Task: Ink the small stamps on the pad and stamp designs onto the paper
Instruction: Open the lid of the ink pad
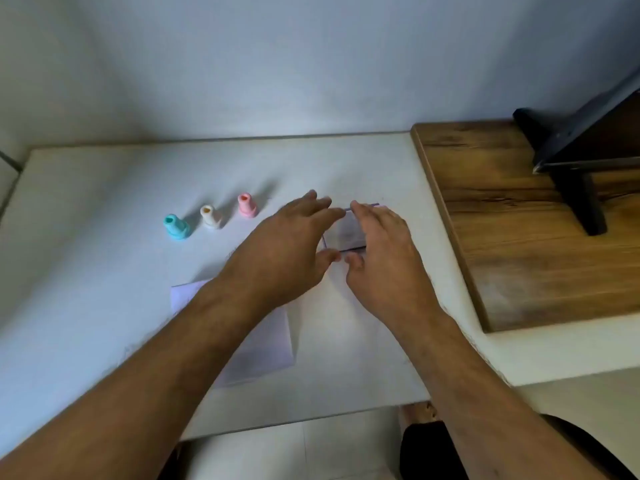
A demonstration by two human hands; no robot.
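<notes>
- The pad (348,232) sits on the white tabletop (104,271), mid-way across; only a grey patch with a thin dark edge shows between the 2 hands, so whether it has a lid, or is open, cannot be told.
- Left hand (287,251) and right hand (381,258) flank the pad, palms down, fingers reaching past its far edge and thumbs near its near edge; the fingers look loosely spread, but I cannot tell whether they grip the pad or only hover by it.
- Both forearms run from the near edge of the tabletop up to the pad, the left crossing the paper.
- 3 stamps stand upright left of the pad, untouched: pink (247,205) nearest, cream (210,216) next, blue (176,226) farthest.
- The paper (277,344) lies nearer the person than the pad, no prints visible on its bare part.
- Judgement: this is the setup step, readying the pad; no stamp is inked yet.
- Next calls for freeing 1 hand to pick a stamp by its neck and press it flat on the pad.
- A wood board (502,237) with a black stand (575,168) lies right of the pad.
</notes>
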